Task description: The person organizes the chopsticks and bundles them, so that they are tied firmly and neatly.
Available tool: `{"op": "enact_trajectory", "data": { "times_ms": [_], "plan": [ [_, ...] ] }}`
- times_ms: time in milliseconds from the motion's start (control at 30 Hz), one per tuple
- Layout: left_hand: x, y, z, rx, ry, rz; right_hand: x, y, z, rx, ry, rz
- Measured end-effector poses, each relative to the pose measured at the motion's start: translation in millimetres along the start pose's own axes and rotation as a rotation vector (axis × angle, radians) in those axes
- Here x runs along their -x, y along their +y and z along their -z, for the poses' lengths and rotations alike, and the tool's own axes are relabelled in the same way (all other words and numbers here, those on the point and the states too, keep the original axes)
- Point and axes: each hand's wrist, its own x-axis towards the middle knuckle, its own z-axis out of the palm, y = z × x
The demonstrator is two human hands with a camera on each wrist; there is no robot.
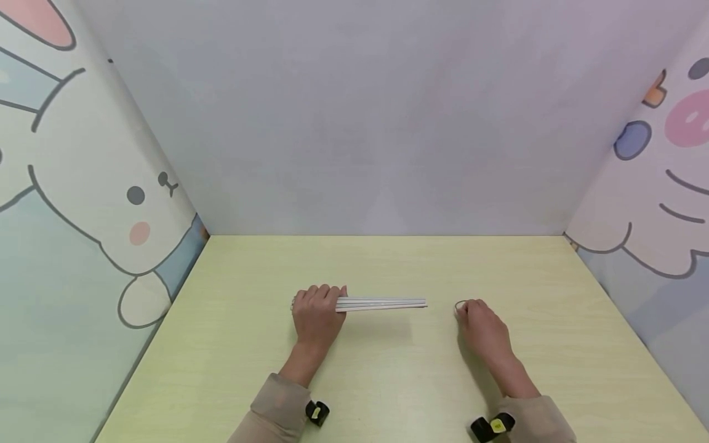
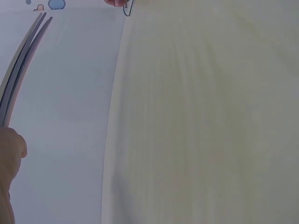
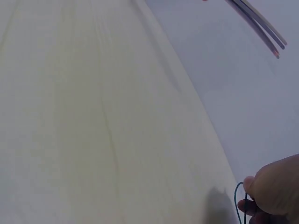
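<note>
My left hand point(image 1: 317, 315) grips one end of a bundle of slim white sticks point(image 1: 382, 303) above the table. Their free ends point right, slightly spread at the tips in the left wrist view, where the sticks point(image 2: 19, 65) rise from the fist. Across from those tips, my right hand point(image 1: 486, 331) pinches a thin dark loop point(image 1: 456, 305) between thumb and fingers. In the right wrist view the loop point(image 3: 236, 198) looks greenish and cord-like, standing out from the fingertips. A gap separates it from the stick ends. The sticks' other ends are mostly hidden in my left fist.
A pale wood-grain table point(image 1: 382, 381) spreads under both hands. Behind it rises a plain grey-white panel point(image 1: 382, 123). Side panels with cartoon animals, a left one point(image 1: 83, 295) and a right one point(image 1: 664, 215), flank the table.
</note>
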Motion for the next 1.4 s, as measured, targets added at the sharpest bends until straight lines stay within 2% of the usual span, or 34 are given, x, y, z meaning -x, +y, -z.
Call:
{"op": "enact_trajectory", "data": {
  "times_ms": [133, 333, 400, 667, 833, 1233, 1400],
  "plan": [
    [0.3, -0.1, -0.5, 0.006, -0.013, 0.005, -2.7, -3, 2, -0.082, 0.054, -0.004],
    [1.0, -0.2, -2.2, 0.019, 0.005, 0.005, -7.5, -7, 3, -0.215, 0.166, 0.040],
    [1.4, -0.2, -2.3, 0.020, 0.003, 0.007, -7.8, -9, 4, -0.262, 0.178, 0.045],
    [1.3, 0.9, -2.9, 0.022, 0.002, 0.013, -4.1, -24, 12, -0.530, 0.093, -0.005],
    [1.6, 2.5, -3.3, 0.019, 0.004, 0.010, 1.8, -38, 18, -0.642, 0.051, -0.032],
    [1.5, 1.5, -5.1, 0.010, 0.010, 0.015, 9.3, -64, 26, -0.751, -0.009, 0.042],
    [0.5, 0.6, -5.2, 0.003, 0.011, 0.025, 16.0, -72, 26, -0.785, -0.054, 0.122]
  ]
}}
